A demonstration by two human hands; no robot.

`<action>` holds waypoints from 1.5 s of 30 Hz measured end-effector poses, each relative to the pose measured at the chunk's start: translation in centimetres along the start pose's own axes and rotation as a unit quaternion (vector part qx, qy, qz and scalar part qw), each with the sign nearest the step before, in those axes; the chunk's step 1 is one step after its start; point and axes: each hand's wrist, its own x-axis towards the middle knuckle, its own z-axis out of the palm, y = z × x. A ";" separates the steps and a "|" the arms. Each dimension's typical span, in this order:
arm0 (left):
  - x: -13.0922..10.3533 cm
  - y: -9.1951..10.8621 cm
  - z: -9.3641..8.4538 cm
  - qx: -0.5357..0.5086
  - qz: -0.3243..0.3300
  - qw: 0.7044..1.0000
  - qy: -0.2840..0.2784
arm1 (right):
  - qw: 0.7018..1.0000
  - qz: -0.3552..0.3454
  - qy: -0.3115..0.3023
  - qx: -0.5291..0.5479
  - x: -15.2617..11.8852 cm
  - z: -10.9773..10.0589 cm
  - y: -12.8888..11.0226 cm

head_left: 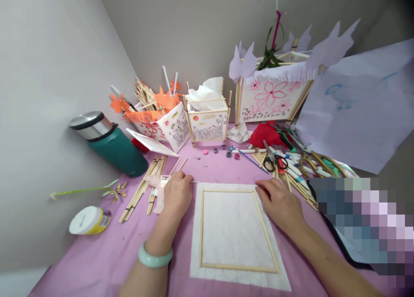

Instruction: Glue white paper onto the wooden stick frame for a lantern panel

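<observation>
A translucent white sheet (237, 228) lies flat on the purple tablecloth, bearing a rectangular frame of thin wooden sticks (239, 267). My left hand (177, 191), a pale green bangle on its wrist, is closed by the sheet's upper left corner; its fingertips are partly hidden, so what they pinch cannot be made out. Just left of that hand, and partly covered by it, is a pale pink glue gun (159, 206). At the upper right corner, my right hand (280, 200) has its thumb and fingers closed on the sheet's edge.
Bundled sticks (142, 191), a green tumbler (116, 152) and a white-lidded tub (89, 220) are on the left. Decorated paper boxes (208, 124) line the back. Scissors (274, 161) lie among markers at right, near a pixelated dark-edged device (359, 228).
</observation>
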 end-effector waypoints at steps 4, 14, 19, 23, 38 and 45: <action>0.5 -0.1 0.1 0.003 -0.013 1.000 0.001 | 1.000 -0.005 0.000 -0.002 0.0 0.1 0.0; -0.7 0.9 -0.5 -0.067 -0.041 0.996 -0.042 | 1.000 0.007 -0.003 0.015 0.1 -0.2 -0.1; -0.6 1.2 -0.1 -0.096 -0.044 0.991 -0.078 | 1.000 0.010 -0.004 0.016 0.2 -0.3 -0.5; -0.3 1.2 0.1 -0.110 -0.044 0.989 -0.084 | 1.000 0.017 -0.006 0.025 0.3 -0.4 -0.6; -0.4 1.5 0.2 -0.113 -0.021 0.991 -0.065 | 0.999 0.004 -0.029 -0.028 0.6 -0.3 -1.0; -0.3 1.8 0.0 -0.108 -0.026 0.993 -0.043 | 0.999 -0.005 -0.016 -0.040 0.8 -0.3 -1.2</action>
